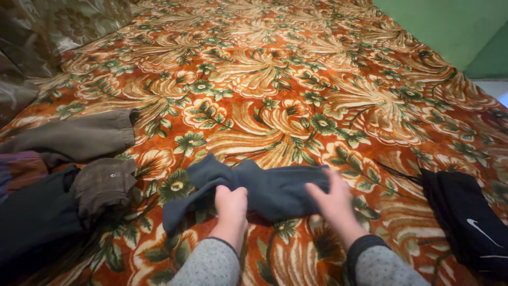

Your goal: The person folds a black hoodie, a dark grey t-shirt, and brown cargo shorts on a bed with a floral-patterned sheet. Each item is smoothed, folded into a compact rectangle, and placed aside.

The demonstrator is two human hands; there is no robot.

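Underneath everything spreads an orange floral bedspread (pixel 275 79), its cream fronds and green flowers running from the near edge to a green wall (pixel 455 26) at the far right. Most of that cover lies bare beyond the hands, so the widest open room is ahead and to the far left and right of centre. Along the left edge sits a heap of dark clothes (pixel 37 212), with a grey-brown garment (pixel 74 139) stretched above it and a crumpled brown piece (pixel 103 182) with a small stud beside it. At the right edge a black garment (pixel 471 222) with a white mark lies near the border, a thin cord trailing from it toward the middle.

Between these piles, near the lower centre, lies the dark blue-grey cloth (pixel 275 188). It looks soft and thick, bunched into folds, one end trailing down to the left.

Its left part is gathered in the left hand (pixel 231 204), whose fingers are curled tight around a fold. The right hand (pixel 330 198) lies flat on the cloth's right end, fingers spread and pressing, not gripping. Both wrists wear grey speckled sleeves (pixel 211 262).
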